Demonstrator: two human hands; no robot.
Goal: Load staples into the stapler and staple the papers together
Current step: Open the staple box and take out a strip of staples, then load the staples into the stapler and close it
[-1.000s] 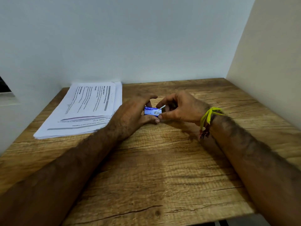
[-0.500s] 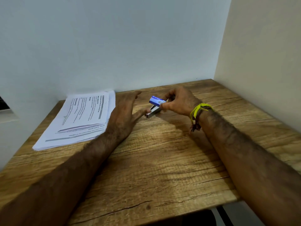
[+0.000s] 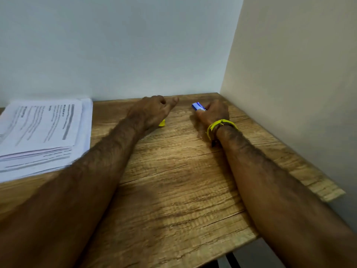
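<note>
Across the lower frame the wooden surface (image 3: 173, 190) spreads wide, its brown laminate grained and cracked-looking, hard and flat, meeting pale walls at the upper centre. At the left of the frame lies the stack of papers (image 3: 42, 132), thin white printed sheets, slightly fanned at the edges, well apart from both hands.

Right of centre near the back wall, the right hand (image 3: 212, 113) curls its fingers round the small blue stapler (image 3: 198, 106), a boxy thing of plastic with a printed label; only its front end shows, so whether it is opened for loading cannot be told. A yellow thread band (image 3: 220, 124) wraps that wrist. At upper centre the left hand (image 3: 152, 111) rests low on the surface, its fingers bent under; whether they pinch anything cannot be told. A small yellow object (image 3: 161, 123) peeks out from beneath its heel, possibly the staple box, though too little shows to be sure.

The risks, as I judge them: a staple strip is brittle and could snap or scatter if pinched carelessly, and the loose, fanned sheets could be stapled out of line unless squared first.
</note>
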